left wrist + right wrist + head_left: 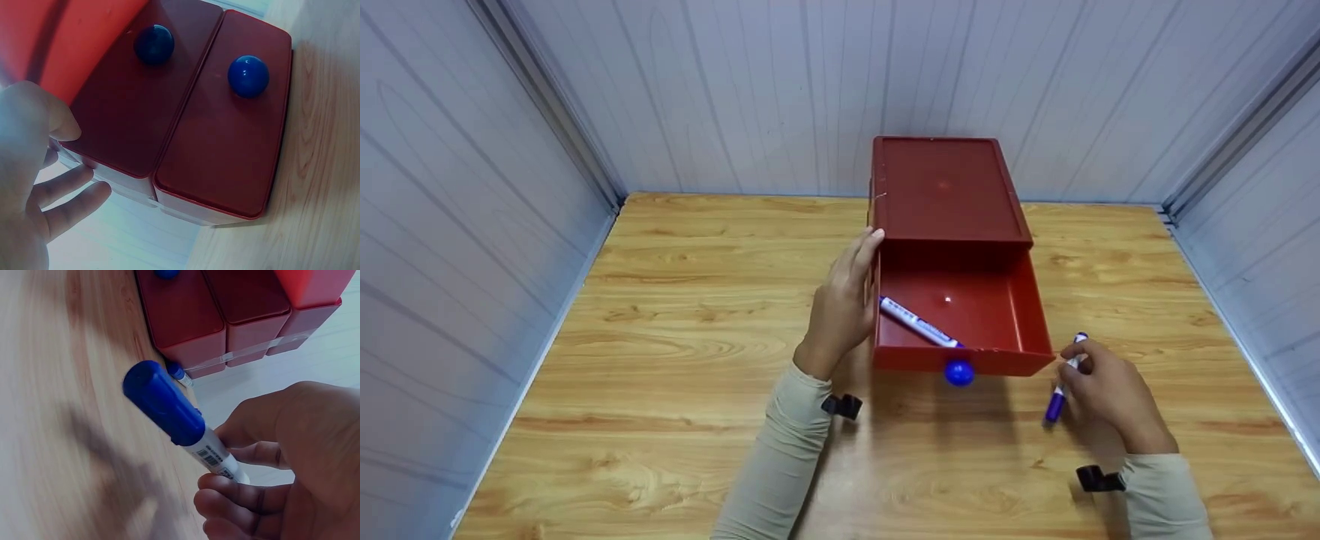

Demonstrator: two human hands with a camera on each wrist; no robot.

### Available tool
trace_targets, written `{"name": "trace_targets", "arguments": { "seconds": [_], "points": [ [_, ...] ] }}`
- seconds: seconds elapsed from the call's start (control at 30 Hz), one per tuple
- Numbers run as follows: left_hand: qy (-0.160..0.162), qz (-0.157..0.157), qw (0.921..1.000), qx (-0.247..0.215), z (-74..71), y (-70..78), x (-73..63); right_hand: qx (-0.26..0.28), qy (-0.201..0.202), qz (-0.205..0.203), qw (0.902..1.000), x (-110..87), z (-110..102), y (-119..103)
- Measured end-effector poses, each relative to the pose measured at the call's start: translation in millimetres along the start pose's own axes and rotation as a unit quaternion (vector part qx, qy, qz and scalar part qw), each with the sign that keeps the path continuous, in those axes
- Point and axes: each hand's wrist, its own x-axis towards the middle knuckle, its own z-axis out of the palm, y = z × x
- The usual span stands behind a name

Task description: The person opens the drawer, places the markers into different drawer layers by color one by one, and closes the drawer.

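Observation:
A red drawer cabinet (pixel 941 187) stands on the table, its top drawer (pixel 982 319) pulled out. Inside that drawer a white marker with blue ends (pixel 919 322) leans at a slant. My left hand (pixel 844 304) rests against the cabinet's left side, with extended fingers; in the left wrist view, its thumb lies at the front edge. To the right of the drawer, my right hand (pixel 1114 386) pinches a white marker with a blue cap (pixel 169 408), cap pointing away from the palm. Behind it in the right wrist view, another blue-capped object (pixel 179 373) lies beside the cabinet.
Two lower drawers with blue knobs (pixel 248 76) are closed beneath the pulled-out one. Its own blue knob (pixel 959 373) juts toward me. Pale panel walls (pixel 735 97) enclose the wooden table (pixel 675 375) at the back and both sides.

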Motion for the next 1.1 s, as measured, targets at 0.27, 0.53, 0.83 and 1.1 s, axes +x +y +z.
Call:
{"name": "trace_targets", "arguments": {
  "seconds": [0.27, 0.53, 0.83, 1.1],
  "points": [
    [-0.002, -0.001, 1.0, -0.002, 1.1, -0.6, 0.4, 0.016, 0.044, -0.009, 0.9989, -1.7, -4, -5],
    [-0.006, -0.001, 1.0, -0.007, 0.7, -0.2, 1.7, 0.035, 0.069, -0.017, 0.9969, -3.6, -9, -12],
    [-0.002, 0.002, 1.0, -0.007, 0.1, 0.0, 1.4, 0.063, 0.088, -0.008, 0.9942, -6.2, -15, -21],
    [-0.001, -0.001, 1.0, -0.007, 0.4, -1.2, 0.2, 0.112, 0.114, -0.01, 0.9871, -7.3, -23, -31]
  ]
}}
